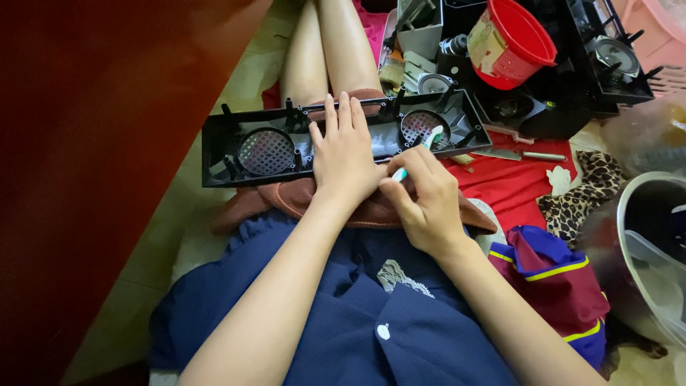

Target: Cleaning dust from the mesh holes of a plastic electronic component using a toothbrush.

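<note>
A long black plastic speaker panel (257, 121) with two round mesh grilles lies across my lap on a brown cloth (286, 196). My left hand (346, 154) rests flat on the panel's middle, fingers together and pointing away, pinning it down. My right hand (421, 196) grips a white and teal toothbrush (423, 145). Its head touches the right grille (420, 127). The left grille (266, 151) is uncovered.
A red bucket (514, 43) and black speaker parts (607, 64) stand at the back right. A knife (514, 154) lies on red cloth (511, 186). A leopard-print cloth (589, 189) and a pale basin (647, 250) are at right. A dark red surface (93, 143) fills the left.
</note>
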